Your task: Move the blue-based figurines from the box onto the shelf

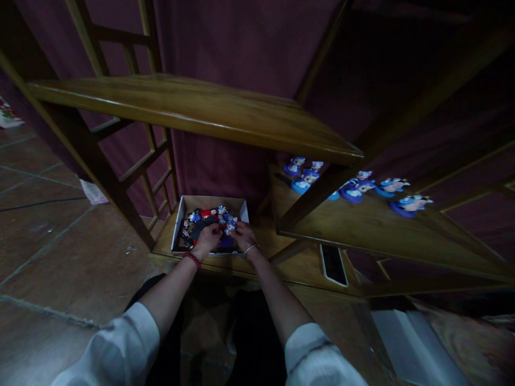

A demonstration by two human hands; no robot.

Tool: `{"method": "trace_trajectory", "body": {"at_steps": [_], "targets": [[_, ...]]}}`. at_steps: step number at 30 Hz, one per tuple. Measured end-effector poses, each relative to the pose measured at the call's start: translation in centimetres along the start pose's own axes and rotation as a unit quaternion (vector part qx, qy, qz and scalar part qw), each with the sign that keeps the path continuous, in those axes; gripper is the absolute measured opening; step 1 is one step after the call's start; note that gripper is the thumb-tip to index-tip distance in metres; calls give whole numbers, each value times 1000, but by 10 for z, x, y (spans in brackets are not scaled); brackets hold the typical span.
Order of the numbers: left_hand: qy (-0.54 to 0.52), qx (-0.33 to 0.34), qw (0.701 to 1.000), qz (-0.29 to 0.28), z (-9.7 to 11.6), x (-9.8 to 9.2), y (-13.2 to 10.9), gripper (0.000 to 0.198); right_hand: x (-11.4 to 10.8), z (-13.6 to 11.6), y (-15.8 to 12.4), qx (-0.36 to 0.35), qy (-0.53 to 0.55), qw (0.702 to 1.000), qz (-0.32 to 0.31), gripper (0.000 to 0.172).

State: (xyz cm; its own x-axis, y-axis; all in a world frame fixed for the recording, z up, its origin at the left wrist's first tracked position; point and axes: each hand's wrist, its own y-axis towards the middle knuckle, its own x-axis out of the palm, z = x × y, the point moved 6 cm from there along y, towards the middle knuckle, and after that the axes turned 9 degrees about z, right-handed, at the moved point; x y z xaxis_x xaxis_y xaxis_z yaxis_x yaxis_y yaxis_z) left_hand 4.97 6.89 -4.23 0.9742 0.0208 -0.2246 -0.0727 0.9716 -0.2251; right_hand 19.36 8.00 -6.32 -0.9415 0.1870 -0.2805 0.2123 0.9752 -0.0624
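Blue-white figurine (230,225), partly covered, is pinched by right fingers (240,228); whether left fingers (216,229) hold anything, I cannot tell.

Room between shelf (193,107) and box (213,202)

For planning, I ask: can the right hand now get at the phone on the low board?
Probably yes: the phone lies mostly uncovered on the board, though a slanted brace stands between and the right hand is at a figurine.
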Motion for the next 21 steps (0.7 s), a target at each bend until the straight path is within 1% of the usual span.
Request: {"method": "trace_trajectory", "body": {"at_steps": [3, 6, 10, 14, 18, 21], "targets": [[-93, -6, 995, -35, 1, 3, -1, 25, 2, -1, -1, 40, 47, 998, 3, 45], [-119, -14, 992, -34, 2, 2, -2, 23, 4, -4, -3, 52, 76, 996, 0, 44], [-98, 4, 995, -20, 5, 0, -1, 19, 8, -10, -7, 44, 83, 995, -23, 43], [-69, 20, 997, -15, 7, -4, -4, 21, 12, -15, -15, 21, 79, 995, -50, 45], [-34, 31, 999, -9, 10, -11, -9, 23, 12, -20, -21, -7, 60, 997, -48, 42], [-21, 34, 999, -18, 13, -14, -13, 23, 12, -24, -25, -13, 49, 998, -46, 42]]}}
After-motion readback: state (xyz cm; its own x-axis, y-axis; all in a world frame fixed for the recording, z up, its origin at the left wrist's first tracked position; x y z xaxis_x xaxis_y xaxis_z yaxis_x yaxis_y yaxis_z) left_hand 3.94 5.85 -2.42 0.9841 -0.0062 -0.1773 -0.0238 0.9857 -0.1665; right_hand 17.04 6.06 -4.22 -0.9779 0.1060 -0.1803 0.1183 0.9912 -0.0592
